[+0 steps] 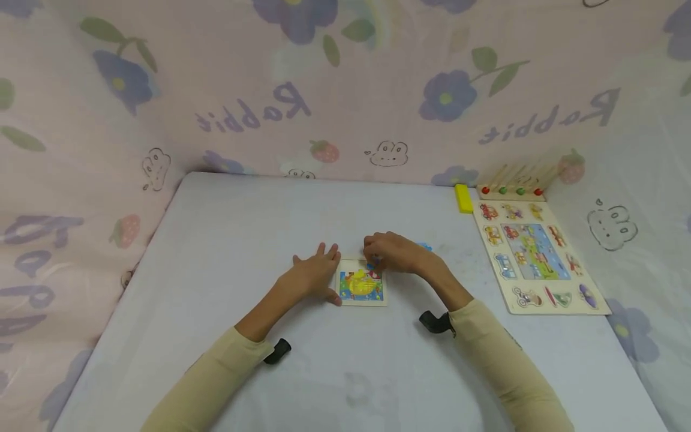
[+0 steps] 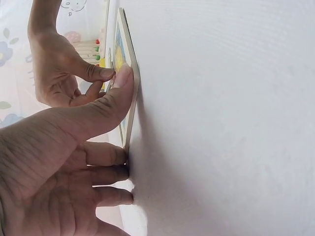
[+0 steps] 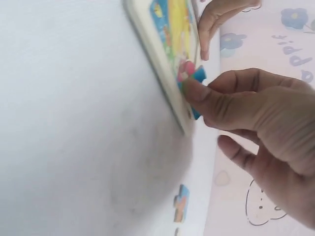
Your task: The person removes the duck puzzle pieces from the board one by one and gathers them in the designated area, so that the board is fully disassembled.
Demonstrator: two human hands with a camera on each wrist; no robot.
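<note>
A small square jigsaw puzzle with a pale wooden frame [image 1: 364,303] lies on the table, its picture yellow in the middle with blue, green and red around. My right hand [image 1: 396,252] is over the puzzle's far right corner. In the right wrist view its thumb and finger pinch a blue puzzle piece [image 3: 199,74], tilted above the frame. My left hand [image 1: 310,275] rests at the puzzle's left side with fingers spread. The left wrist view shows its thumb [image 2: 124,78] on the frame's edge and its fingertips down by the table.
Loose on the table beyond the right hand lies another puzzle piece [image 3: 181,204]. At the right are a large wooden picture board [image 1: 491,264], a yellow block [image 1: 463,198] and a pegged wooden strip [image 1: 511,195]. Patterned cloth walls [image 1: 351,120] border the table.
</note>
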